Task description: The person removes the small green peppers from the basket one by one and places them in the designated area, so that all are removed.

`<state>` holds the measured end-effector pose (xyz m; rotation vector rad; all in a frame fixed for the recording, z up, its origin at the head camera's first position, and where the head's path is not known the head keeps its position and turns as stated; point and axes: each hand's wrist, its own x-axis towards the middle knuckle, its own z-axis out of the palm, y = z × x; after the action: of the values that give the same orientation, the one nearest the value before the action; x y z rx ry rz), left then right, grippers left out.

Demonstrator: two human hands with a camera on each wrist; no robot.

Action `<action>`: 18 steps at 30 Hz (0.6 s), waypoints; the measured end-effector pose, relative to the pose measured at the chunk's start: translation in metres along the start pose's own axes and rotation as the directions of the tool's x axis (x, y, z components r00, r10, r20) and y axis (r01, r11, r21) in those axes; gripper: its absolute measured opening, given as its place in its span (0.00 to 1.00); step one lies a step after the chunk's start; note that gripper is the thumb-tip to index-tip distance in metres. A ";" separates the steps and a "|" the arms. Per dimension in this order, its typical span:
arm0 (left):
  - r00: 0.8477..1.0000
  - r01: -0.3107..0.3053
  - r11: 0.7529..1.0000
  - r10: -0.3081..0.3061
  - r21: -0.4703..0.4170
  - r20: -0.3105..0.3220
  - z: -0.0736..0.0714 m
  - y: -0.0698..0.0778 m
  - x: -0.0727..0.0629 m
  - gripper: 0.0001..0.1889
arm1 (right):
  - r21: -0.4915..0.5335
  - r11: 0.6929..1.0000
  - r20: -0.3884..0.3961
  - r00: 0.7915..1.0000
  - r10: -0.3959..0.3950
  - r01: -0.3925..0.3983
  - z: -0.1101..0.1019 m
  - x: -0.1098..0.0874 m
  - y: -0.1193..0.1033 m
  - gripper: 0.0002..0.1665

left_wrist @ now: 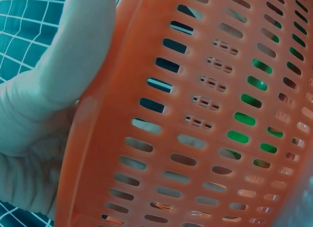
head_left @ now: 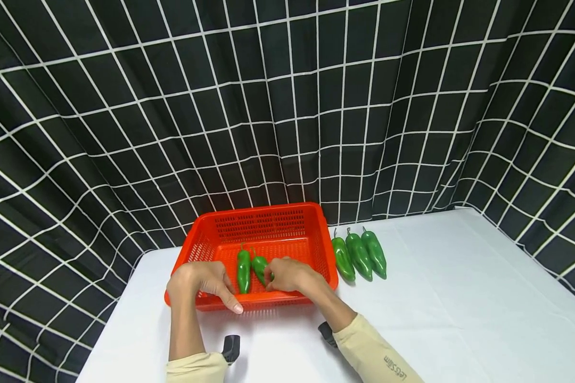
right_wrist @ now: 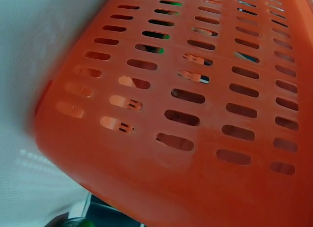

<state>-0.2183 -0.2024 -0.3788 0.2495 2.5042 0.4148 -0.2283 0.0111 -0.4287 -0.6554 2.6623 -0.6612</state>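
Observation:
A red plastic basket (head_left: 263, 210) with slotted walls holds two green chili peppers. The left pepper (head_left: 243, 271) lies lengthwise on the basket floor. My right hand (head_left: 287, 274) reaches over the front rim and pinches the lower end of the other pepper (head_left: 259, 263) between thumb and fingers. At the front left corner, my left hand (head_left: 206, 279) bends over the rim, its thumb pointing down across the front edge; the other fingers are largely hidden inside. From the left wrist, the hand (left_wrist: 83, 51) shows behind the rim, and green shows through the slots.
Three more green chili peppers (head_left: 359, 255) lie side by side on the white table (head_left: 450, 276), just right of the basket. A black curtain with a white grid (head_left: 292, 106) rises behind the table and along both sides.

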 end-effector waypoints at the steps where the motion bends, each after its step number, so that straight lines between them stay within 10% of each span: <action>1: 1.000 0.001 1.000 -0.001 -0.001 0.000 0.000 0.000 0.000 0.30 | 0.011 1.000 -0.010 1.000 0.005 -0.004 0.000 0.000 0.000 0.04; 18: 1.000 0.002 1.000 -0.002 0.003 -0.004 -0.001 0.001 -0.001 0.31 | 0.033 0.998 -0.167 0.984 0.057 -0.052 -0.003 -0.004 -0.002 0.09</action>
<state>-0.2177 -0.2024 -0.3770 0.2471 2.5089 0.4115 -0.2253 0.0125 -0.4247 -0.5380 2.8078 -0.7694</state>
